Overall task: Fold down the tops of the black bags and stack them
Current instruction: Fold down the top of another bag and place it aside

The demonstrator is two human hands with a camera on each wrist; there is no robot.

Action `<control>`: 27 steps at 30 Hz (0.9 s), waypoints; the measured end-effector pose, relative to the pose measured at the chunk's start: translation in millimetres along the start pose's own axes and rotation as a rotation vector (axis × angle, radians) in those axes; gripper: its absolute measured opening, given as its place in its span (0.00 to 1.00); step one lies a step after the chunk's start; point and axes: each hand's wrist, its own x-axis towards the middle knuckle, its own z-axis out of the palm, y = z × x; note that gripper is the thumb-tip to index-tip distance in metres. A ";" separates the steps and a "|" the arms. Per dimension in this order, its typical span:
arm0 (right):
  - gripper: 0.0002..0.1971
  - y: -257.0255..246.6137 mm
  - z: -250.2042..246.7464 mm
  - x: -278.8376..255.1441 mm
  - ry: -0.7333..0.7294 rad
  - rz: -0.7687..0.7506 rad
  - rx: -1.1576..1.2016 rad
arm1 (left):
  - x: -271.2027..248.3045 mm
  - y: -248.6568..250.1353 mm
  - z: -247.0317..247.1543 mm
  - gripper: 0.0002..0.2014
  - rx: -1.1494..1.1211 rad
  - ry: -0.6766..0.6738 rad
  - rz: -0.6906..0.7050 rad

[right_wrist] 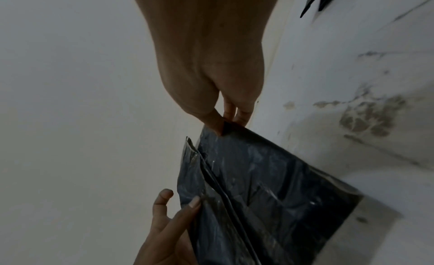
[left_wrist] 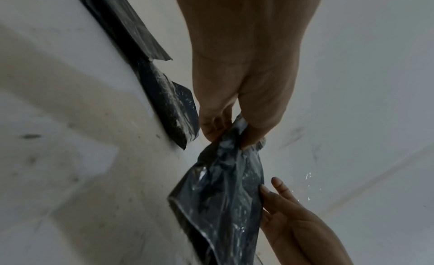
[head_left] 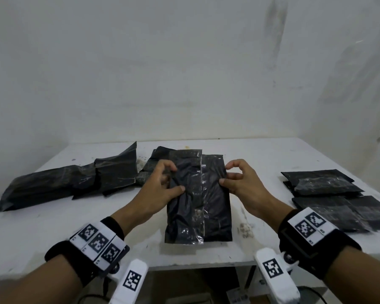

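White table (head_left: 272, 163), stained. Left hand (head_left: 160, 189) and right hand (head_left: 239, 185) pinching opposite edges of black bag (head_left: 215, 200). Folded stack (head_left: 325, 185) right, unfolded pile (head_left: 70, 183) left

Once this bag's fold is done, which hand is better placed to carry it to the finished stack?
Right, most likely. The right hand already pinches the bag at its right edge, and the folded stack lies on that same side of the table. The left hand grips the opposite edge.

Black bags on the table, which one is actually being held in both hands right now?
The bag in the middle, lengthwise toward the wall. The left hand and right hand pinch its side edges; the left pile and the right stack lie untouched.
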 end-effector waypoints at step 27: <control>0.27 -10.0 55.5 3.5 -0.182 -0.212 -0.139 | -24.4 5.6 -42.0 0.30 -0.147 0.008 0.088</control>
